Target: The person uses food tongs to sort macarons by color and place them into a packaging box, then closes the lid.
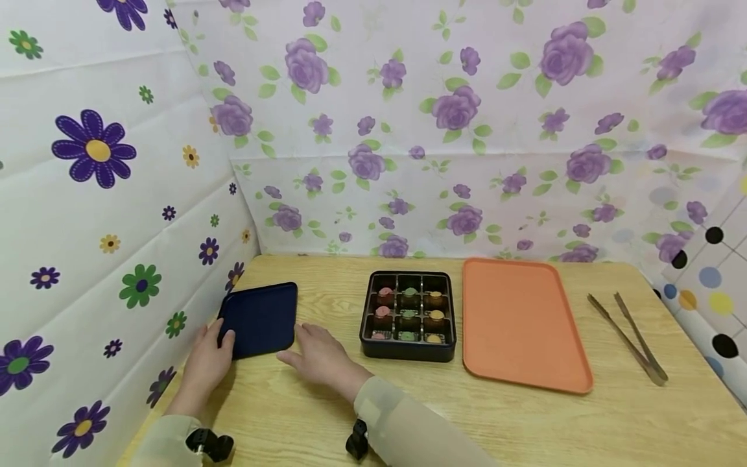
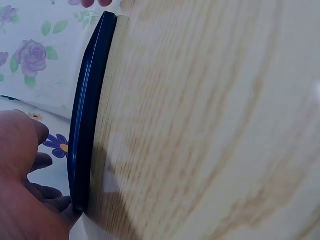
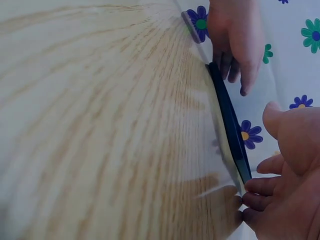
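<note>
A dark blue box lid [image 1: 259,321], square and shallow, lies flat on the left of the table between both hands. My left hand [image 1: 205,363] is at its left edge, fingers at the side and thumb near the front corner. In the left wrist view, those fingers touch the near end of the lid [image 2: 90,115]. At the right edge is my right hand [image 1: 323,359], thumb spread away from the fingers. The right wrist view has its fingertips [image 3: 252,186] against the lid's end, without curling round it.
Right of the hands stands a black box [image 1: 408,350] with compartments holding pink, green and yellow pieces. Beside it lies an orange tray [image 1: 522,324], then metal tongs [image 1: 633,340], their arms spread. Flowered cloth walls [image 1: 362,201] border the wooden table [image 1: 327,421] behind and at left.
</note>
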A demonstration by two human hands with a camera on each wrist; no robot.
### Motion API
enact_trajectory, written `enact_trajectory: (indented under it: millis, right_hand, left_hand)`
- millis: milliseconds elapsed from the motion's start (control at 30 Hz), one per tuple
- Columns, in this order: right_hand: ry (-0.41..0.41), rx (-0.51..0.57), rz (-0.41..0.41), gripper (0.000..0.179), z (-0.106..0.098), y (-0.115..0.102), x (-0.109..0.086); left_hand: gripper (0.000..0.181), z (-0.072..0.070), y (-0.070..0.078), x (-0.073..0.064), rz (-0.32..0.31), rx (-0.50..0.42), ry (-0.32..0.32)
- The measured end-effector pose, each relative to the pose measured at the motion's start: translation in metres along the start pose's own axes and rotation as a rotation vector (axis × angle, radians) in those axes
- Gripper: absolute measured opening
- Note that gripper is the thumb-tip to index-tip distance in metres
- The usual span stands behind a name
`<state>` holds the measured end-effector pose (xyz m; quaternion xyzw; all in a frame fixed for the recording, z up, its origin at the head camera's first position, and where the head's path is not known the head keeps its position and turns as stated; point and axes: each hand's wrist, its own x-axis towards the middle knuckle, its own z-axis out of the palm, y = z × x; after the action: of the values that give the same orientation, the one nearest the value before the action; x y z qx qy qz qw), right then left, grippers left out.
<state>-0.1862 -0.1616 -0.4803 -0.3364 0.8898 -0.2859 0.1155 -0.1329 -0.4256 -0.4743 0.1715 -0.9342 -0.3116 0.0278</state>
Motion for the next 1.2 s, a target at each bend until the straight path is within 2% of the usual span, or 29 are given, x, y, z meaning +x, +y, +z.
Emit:
enact_trajectory:
  millis: [167,400,567,733,967,1200]
  right_hand:
    - [0.007,0.024,0.007,0.079,-0.001,-0.001,-0.002]
    - [0.036,0.041,0.024,0.078,-0.002,-0.002,0.002]
    - [0.034,0.074,0.039,0.078,0.001,-0.003,0.003]
    - [0.046,0.133,0.093,0.079,0.000,-0.003,-0.003]
    - [0.043,0.267,0.130,0.082,-0.006,-0.005,-0.009]
    - [0.068,0.372,0.133,0.080,-0.015,-0.007,-0.015]
  left_hand:
    - [0.067,0.002,0.001,-0.001,0.009,-0.002,-0.005]
    - [0.067,0.004,0.007,-0.002,0.048,-0.022,0.019]
    - [0.065,0.003,0.008,-0.009,0.018,-0.052,0.024]
    - [0.064,0.006,0.010,-0.013,0.009,-0.088,0.030]
    - [0.066,0.007,0.013,-0.014,-0.069,-0.122,0.014]
    - [0.066,0.009,0.024,-0.013,-0.077,-0.180,0.014]
